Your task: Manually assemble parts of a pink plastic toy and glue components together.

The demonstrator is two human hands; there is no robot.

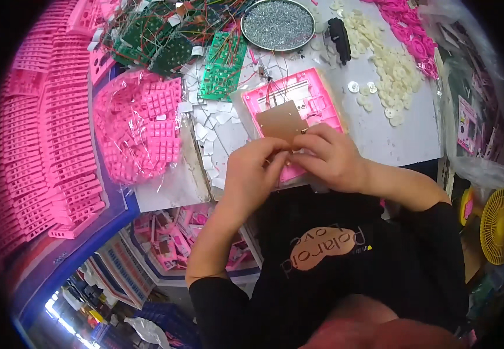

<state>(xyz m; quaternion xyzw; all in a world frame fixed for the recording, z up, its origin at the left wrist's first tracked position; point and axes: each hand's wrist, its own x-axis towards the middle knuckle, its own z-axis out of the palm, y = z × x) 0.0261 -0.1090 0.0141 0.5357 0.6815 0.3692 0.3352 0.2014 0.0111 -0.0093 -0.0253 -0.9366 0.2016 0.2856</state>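
The left hand [252, 171] and right hand [327, 157] meet at the counter [403, 134] edge, their fingers pinching the near corner of a brown circuit board [279, 121]. The board lies tilted on a pink plastic housing [307, 96] with thin wires. Green circuit boards [224, 64] and a round tray of screws [278, 24] sit beyond.

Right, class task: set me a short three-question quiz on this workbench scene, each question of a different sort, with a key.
1. True or false: both hands, the left hand and the right hand, meet over the pink case.
2. What lies in the round metal tray? A) tiny grey bits B) white buttons C) wires
3. Fill in: the thin board at the fingertips is ____ in colour.

Key: 1 true; 2 A; 3 brown.
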